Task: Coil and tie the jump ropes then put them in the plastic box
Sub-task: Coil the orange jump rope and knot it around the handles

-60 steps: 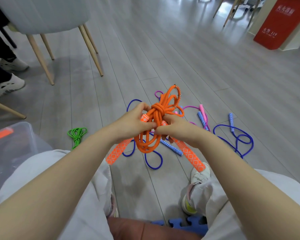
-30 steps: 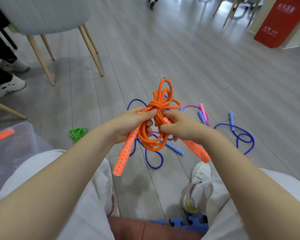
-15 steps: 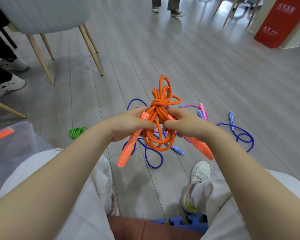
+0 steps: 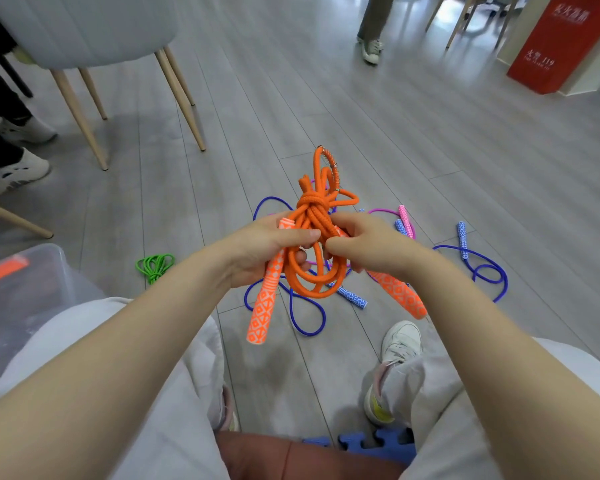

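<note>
My left hand (image 4: 264, 247) and right hand (image 4: 364, 244) both pinch the knotted orange jump rope (image 4: 312, 216). The plastic box (image 4: 25, 289) sits at eight o'clock.

Braided orange rope (image 4: 314, 237), matt, over a grey wood-look floor (image 4: 430, 150).
Its patterned handles (image 4: 265, 299) look rubbery; the plastic box (image 4: 32, 289) is translucent.

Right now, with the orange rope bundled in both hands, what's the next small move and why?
Probably carry the orange jump rope left and lower it into the plastic box. It already looks coiled, with a knot cinched round its middle, and both the left hand and right hand grip it just below that knot. The box sits by the left knee, and the blue jump ropes on the floor lie uncoiled.
</note>
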The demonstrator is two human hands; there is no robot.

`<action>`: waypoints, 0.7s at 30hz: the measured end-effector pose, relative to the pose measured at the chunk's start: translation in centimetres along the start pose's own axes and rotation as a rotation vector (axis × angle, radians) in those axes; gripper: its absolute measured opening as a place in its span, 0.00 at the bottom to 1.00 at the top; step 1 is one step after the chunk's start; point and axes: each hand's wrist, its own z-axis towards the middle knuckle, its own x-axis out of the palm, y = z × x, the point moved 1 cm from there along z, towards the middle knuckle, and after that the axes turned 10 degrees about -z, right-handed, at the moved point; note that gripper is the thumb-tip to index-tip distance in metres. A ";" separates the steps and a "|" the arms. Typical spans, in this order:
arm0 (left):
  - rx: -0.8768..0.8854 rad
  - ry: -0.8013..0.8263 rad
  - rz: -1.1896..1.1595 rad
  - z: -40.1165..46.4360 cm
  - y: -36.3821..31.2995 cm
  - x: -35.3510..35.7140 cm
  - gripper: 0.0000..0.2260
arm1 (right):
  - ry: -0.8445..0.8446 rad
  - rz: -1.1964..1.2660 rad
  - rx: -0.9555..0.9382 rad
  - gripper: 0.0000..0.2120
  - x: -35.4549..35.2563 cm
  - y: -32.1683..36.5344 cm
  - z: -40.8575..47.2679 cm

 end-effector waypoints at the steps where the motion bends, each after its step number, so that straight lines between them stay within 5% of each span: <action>1: 0.015 -0.024 0.022 0.2 0.2 -0.1 0.08 | 0.008 -0.017 -0.005 0.09 0.1 0.0 0.0; 21: 0.065 -0.373 0.229 1.0 1.2 -0.9 0.09 | -0.084 -0.217 -0.054 0.17 2.6 0.1 0.2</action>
